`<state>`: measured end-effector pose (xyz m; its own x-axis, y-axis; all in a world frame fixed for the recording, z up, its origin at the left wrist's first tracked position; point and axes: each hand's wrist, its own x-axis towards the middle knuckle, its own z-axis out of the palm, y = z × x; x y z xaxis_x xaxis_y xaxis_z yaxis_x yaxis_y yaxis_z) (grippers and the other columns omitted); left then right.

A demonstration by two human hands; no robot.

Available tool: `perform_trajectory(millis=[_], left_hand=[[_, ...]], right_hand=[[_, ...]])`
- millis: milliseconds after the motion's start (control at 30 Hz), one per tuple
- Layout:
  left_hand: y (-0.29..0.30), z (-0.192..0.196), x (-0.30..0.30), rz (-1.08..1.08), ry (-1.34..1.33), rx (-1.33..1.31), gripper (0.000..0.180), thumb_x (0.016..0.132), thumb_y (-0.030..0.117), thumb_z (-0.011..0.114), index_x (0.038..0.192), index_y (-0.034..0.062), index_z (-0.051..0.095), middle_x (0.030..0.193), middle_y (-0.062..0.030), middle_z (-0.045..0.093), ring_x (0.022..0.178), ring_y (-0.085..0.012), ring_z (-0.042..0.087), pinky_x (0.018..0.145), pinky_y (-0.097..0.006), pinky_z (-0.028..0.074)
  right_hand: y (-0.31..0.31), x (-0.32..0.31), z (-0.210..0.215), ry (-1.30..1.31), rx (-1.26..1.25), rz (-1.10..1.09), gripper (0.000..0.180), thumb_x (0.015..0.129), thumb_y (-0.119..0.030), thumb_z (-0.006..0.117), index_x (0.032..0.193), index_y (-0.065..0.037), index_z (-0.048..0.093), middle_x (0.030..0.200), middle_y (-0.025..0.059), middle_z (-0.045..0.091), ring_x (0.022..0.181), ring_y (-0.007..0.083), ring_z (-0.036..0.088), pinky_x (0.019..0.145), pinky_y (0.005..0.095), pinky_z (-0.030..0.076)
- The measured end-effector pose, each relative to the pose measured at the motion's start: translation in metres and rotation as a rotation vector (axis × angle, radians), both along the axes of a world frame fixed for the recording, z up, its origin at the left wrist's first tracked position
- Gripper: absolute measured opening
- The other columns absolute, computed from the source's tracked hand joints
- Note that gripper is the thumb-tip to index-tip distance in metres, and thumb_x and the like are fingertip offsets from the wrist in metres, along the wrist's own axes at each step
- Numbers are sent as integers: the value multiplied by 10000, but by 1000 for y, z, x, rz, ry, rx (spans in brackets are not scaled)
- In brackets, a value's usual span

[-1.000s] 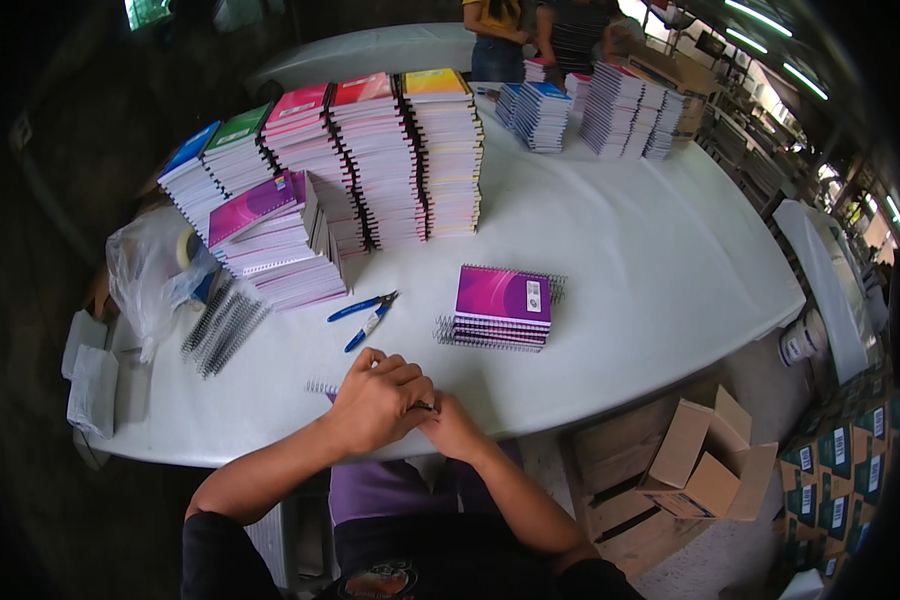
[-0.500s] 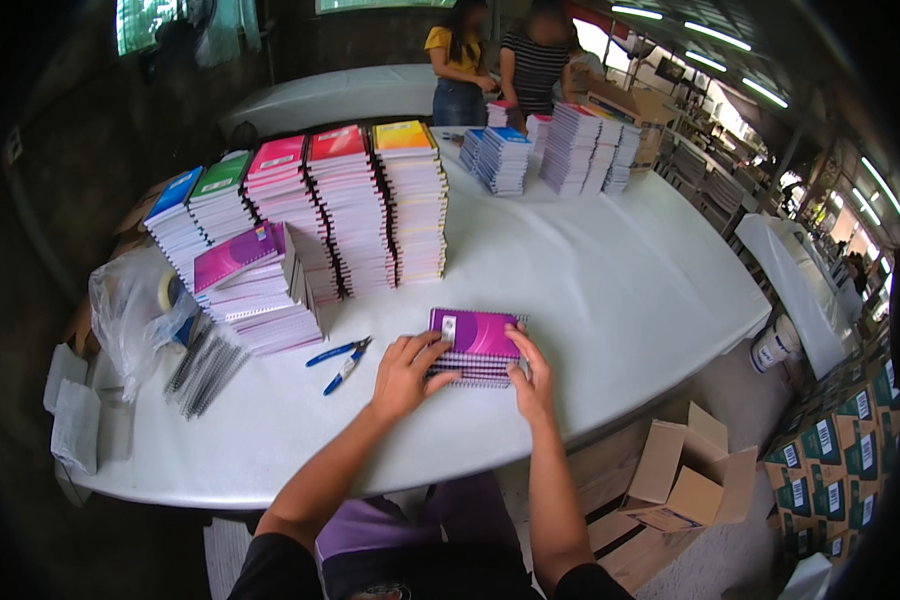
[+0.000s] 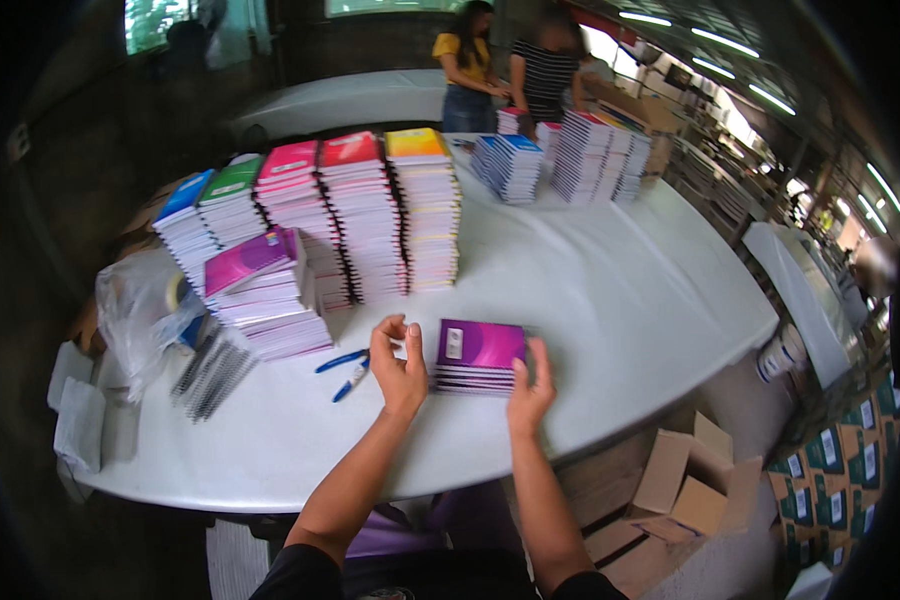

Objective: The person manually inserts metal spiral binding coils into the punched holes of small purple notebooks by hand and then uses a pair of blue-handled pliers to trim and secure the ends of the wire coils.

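Small purple notebook stack (image 3: pixel 478 356) lies between both hands, long axis left-right; left hand (image 3: pixel 398 368) open at its left edge, right hand (image 3: pixel 530 388) flat against right edge.

A small white label (image 3: pixel 454 343) sits on the purple cover of the notebook stack on the bench. Open brown cardboard boxes (image 3: pixel 685 490) stand on the floor to the right, with green-and-white printed cartons (image 3: pixel 828 478) stacked beyond them.
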<state>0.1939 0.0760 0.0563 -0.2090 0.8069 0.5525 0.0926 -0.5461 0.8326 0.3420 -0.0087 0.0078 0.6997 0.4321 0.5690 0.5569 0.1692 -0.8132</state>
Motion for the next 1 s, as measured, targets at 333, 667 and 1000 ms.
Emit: perform_trajectory(millis=[333, 667, 1000], left_hand=[[75, 105, -202, 400, 1168, 338, 273, 834, 132, 558, 1098, 70, 596, 1017, -125, 643, 936, -276, 614, 796, -367, 481], [-109, 40, -148, -417, 209, -208, 355, 920, 158, 506, 1234, -7, 522, 1338, -175, 436, 1284, -242, 358, 1059, -336, 240], [-73, -44, -154, -236, 859, -81, 332, 733, -31, 494, 1042, 61, 571, 1018, -83, 575, 977, -209, 540, 856, -308, 409]], right_hand=[[-28, -66, 19, -210, 346, 244, 437, 856, -116, 512, 1230, 85, 408, 1160, 201, 518, 1119, 315, 451, 993, 414, 313], [-46, -153, 60, -333, 274, 694, 332, 786, 24, 610, 1112, -40, 612, 1197, 99, 584, 1100, 316, 559, 918, 387, 450], [-37, -97, 9, 341, -355, 1174, 258, 820, -34, 636, 1076, 2, 634, 1005, 77, 663, 883, 103, 587, 797, 240, 460]])
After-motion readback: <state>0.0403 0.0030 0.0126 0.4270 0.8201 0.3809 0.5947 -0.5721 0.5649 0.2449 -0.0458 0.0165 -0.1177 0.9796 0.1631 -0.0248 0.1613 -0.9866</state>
